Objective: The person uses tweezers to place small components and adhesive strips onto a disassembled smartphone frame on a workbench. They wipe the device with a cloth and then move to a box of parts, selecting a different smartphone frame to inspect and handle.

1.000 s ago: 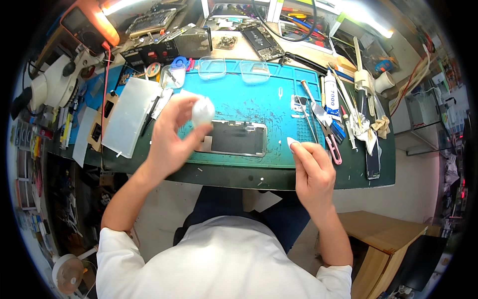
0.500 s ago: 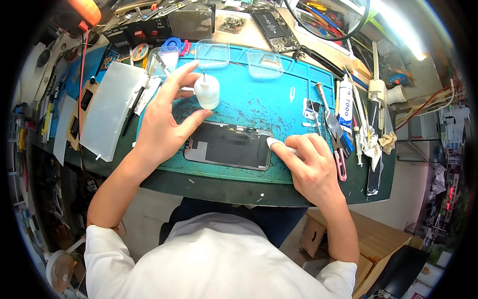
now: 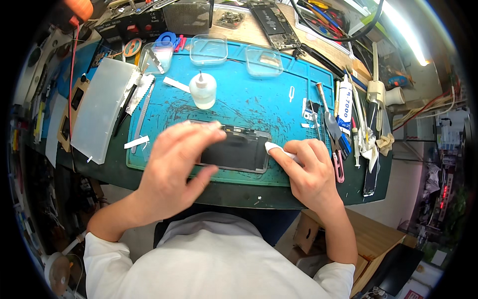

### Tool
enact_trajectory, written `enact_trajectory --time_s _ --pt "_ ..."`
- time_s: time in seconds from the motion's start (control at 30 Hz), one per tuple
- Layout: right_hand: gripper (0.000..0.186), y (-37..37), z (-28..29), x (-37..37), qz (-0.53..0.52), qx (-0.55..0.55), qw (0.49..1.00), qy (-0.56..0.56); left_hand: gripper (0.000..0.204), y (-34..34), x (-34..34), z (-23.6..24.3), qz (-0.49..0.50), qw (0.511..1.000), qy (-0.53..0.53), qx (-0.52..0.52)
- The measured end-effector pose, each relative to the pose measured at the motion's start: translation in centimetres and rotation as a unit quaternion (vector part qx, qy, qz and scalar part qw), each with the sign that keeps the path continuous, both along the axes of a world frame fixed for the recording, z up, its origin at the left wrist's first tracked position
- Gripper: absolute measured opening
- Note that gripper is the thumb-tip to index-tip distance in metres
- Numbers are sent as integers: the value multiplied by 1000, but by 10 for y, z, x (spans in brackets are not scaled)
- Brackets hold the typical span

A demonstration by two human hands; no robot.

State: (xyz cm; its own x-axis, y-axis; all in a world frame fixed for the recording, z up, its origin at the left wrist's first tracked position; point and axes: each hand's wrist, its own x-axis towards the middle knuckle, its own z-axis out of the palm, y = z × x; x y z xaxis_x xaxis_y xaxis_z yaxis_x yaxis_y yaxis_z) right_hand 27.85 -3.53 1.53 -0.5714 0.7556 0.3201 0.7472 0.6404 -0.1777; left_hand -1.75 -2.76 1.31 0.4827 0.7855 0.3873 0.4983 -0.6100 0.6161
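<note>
A dark phone screen (image 3: 234, 150) lies on the blue-green repair mat (image 3: 249, 102), its back with the flex connectors facing up. Over its left part hovers my left hand (image 3: 174, 162), thumb and fingers apart and holding nothing; it hides that end of the screen. My right hand (image 3: 313, 167) pinches a folded white wipe (image 3: 273, 147), whose tip meets the right end of the screen. Beyond the screen, a squat translucent bottle (image 3: 203, 92) with a thin nozzle stands upright on the mat.
Clear plastic boxes (image 3: 209, 50) line the mat's far side. Tweezers (image 3: 143, 115) and a translucent flat case (image 3: 102, 112) lie to the left. On the right are a glue tube (image 3: 344, 107), a syringe (image 3: 356, 147) and pink-handled scissors (image 3: 338, 167). An opened phone (image 3: 274, 25) sits at the back.
My left hand has moved from beside the bottle toward me and down over the screen's left part. The right hand keeps the wipe at the screen's right end, almost unmoved.
</note>
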Motion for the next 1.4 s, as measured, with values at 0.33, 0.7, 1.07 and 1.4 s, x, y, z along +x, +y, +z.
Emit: enact_trajectory --time_s 0.33,0.7,1.07,1.4 --pt "45 3 0 -1 -9 6 1000 -8 70 -8 8 -13 -28 995 72 56" --pt "48 -10 1 3 22 8 999 44 67 -7 9 -14 -43 994 83 55" --pt "49 -24 2 -5 11 -14 1000 9 66 -8 9 -13 -37 993 89 62" --pt "54 -8 -9 -10 -21 11 1000 -2 65 -8 10 -15 -32 993 91 71"
